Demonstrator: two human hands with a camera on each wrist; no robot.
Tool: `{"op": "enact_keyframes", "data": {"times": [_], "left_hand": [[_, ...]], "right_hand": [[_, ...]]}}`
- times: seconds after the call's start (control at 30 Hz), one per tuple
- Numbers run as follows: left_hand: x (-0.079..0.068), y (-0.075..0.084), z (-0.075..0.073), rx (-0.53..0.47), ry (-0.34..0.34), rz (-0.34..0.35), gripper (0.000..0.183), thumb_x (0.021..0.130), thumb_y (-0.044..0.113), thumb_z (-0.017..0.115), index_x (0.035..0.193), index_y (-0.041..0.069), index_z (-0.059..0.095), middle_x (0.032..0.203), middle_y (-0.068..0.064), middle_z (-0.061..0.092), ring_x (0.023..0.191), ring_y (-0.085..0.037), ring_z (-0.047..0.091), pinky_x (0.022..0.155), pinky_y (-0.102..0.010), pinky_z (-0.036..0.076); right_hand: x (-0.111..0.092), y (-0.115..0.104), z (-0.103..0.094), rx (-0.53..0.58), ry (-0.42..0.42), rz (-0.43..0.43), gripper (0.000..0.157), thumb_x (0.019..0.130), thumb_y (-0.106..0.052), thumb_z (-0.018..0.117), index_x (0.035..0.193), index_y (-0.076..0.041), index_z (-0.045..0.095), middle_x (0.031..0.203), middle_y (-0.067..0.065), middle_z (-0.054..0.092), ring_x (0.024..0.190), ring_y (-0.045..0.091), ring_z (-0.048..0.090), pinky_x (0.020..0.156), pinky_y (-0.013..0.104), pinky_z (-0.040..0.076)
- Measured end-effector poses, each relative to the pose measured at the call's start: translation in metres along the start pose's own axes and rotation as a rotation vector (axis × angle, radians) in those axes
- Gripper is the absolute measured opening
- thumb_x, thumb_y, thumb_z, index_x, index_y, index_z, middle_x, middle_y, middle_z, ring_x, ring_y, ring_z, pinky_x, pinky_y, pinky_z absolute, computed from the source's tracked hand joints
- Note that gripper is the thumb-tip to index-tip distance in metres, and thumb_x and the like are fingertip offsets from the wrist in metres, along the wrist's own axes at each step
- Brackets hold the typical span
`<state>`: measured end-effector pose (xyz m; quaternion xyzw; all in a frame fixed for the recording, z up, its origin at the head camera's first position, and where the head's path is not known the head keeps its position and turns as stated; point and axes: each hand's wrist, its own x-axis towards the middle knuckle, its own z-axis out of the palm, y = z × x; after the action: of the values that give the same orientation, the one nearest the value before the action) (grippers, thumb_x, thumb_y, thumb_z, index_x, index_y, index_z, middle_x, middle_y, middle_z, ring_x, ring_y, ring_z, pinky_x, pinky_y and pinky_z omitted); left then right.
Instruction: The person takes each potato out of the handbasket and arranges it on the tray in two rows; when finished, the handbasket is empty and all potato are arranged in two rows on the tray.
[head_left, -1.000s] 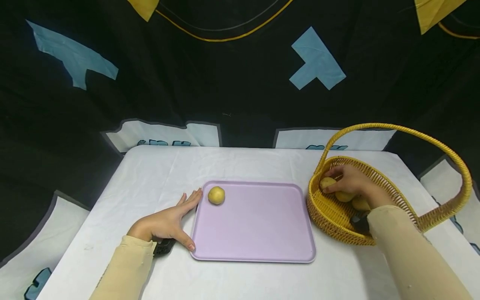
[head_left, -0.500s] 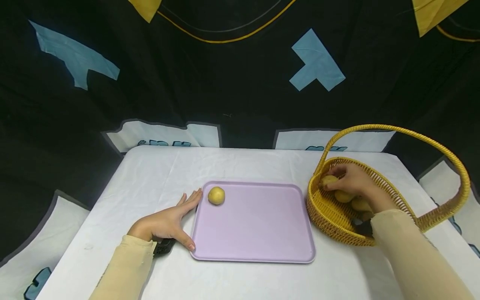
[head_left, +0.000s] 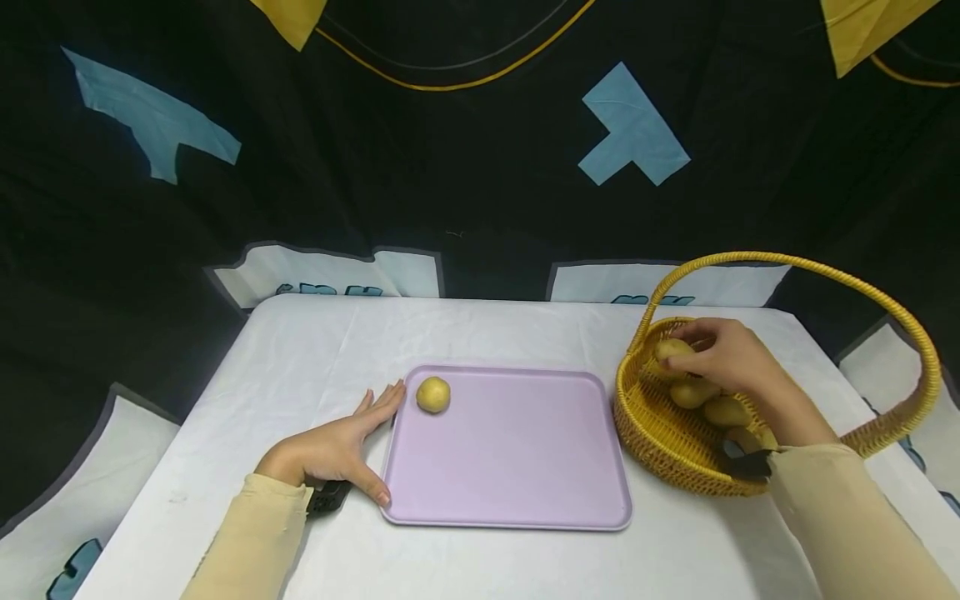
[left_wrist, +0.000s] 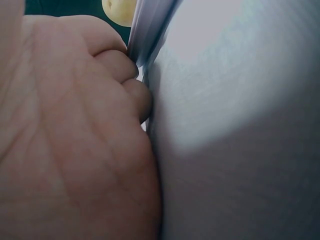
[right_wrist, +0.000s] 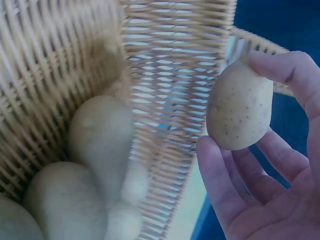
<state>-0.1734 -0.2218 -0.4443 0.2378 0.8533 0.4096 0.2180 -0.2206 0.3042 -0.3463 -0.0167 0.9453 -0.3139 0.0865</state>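
Potato (head_left: 672, 350), pinched in the right hand (head_left: 723, 358), sits above the basket (head_left: 660, 442) at right of frame. Left hand (head_left: 330, 446) lies flat, fingers straight, against the tray (head_left: 517, 467) at lower centre.

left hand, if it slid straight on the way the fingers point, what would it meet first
The left hand lies flat on the white cloth along the tray edge, fingers pointing away and slightly right. It would probably graze the tray's near-left corner by the potato; otherwise only cloth lies ahead.
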Motion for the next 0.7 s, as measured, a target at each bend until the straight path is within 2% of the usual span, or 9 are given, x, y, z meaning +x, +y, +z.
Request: {"op": "enact_keyframes", "data": {"times": [0.17, 0.47, 0.6, 0.7], "left_hand": [[0.001, 0.001, 0.000, -0.012, -0.004, 0.004, 0.146, 0.053, 0.029, 0.100, 0.162, 0.005, 0.005, 0.166, -0.019, -0.006, 0.145, -0.047, -0.022, 0.111, -0.069, -0.010], [0.001, 0.002, 0.000, -0.020, -0.004, 0.005, 0.146, 0.053, 0.028, 0.100, 0.162, 0.007, 0.005, 0.166, -0.019, -0.006, 0.145, -0.046, -0.023, 0.111, -0.069, -0.010], [0.001, 0.000, 0.000, -0.021, -0.003, 0.005, 0.146, 0.053, 0.028, 0.100, 0.162, 0.007, 0.005, 0.166, -0.018, -0.006, 0.145, -0.046, -0.023, 0.111, -0.069, -0.010], [0.001, -0.001, 0.000, -0.020, -0.005, 0.004, 0.147, 0.053, 0.028, 0.100, 0.162, 0.008, 0.004, 0.166, -0.018, -0.007, 0.145, -0.045, -0.023, 0.111, -0.069, -0.010]], "right_hand": [[-0.011, -0.010, -0.004, 0.029, 0.032, -0.008, 0.075, 0.083, -0.053, 0.078, 0.134, -0.001, 0.058, 0.130, 0.023, 0.059, 0.113, 0.037, 0.055, 0.092, 0.053, 0.048], [-0.028, -0.034, -0.002, 0.056, 0.074, -0.036, 0.069, 0.083, -0.051, 0.079, 0.131, -0.005, 0.062, 0.125, 0.018, 0.061, 0.107, 0.032, 0.056, 0.084, 0.039, 0.050], [-0.032, -0.046, 0.011, 0.100, 0.085, -0.068, 0.062, 0.082, -0.045, 0.082, 0.125, -0.005, 0.065, 0.119, 0.015, 0.063, 0.103, 0.029, 0.056, 0.081, 0.035, 0.050], [-0.031, -0.056, 0.028, 0.140, 0.099, -0.132, 0.056, 0.080, -0.037, 0.085, 0.120, -0.002, 0.068, 0.112, 0.014, 0.066, 0.100, 0.027, 0.059, 0.079, 0.033, 0.050]]}}
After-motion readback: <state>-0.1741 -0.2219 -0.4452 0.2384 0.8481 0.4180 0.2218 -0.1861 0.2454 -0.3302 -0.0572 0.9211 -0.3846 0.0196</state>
